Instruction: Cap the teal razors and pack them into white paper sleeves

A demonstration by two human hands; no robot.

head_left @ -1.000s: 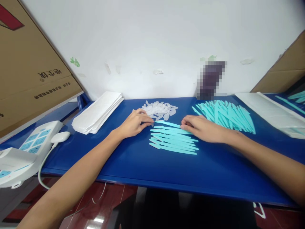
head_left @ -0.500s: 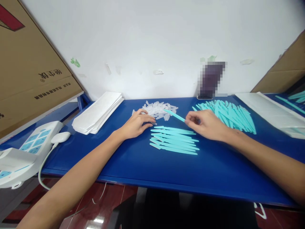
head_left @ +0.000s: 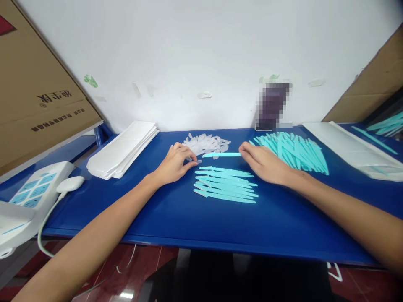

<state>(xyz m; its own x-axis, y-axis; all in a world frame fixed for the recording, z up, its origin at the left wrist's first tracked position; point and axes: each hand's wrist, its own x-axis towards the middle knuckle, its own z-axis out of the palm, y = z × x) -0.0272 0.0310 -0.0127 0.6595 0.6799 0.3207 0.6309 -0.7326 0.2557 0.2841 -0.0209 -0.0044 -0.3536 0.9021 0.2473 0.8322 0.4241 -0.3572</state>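
- Centrally, we see the right hand (head_left: 260, 162) pinching one end of a turquoise stick (head_left: 222, 154) between thumb and bent fingers; the stick runs nearly level, its free tip toward the left hand (head_left: 176, 162).
- Left hand: thumb and fingertips pinch a small clear piece (head_left: 199, 161), near the stick's tip but apart from it.
- Just behind, we note a pile of clear pieces (head_left: 208, 143) on the blue table (head_left: 189, 222).
- Nearer to us than the held stick, a row of sticks (head_left: 225, 184) lies side by side, roughly parallel.
- Beyond the right wrist, a loose heap of sticks (head_left: 292, 152), crossing one another.
- Well to the left, a stack of white sleeves (head_left: 121, 149); past it, a power strip (head_left: 39, 184).
- Against the wall (head_left: 189, 50) leans a dark, pixelated object (head_left: 271, 107); we cannot tell what.
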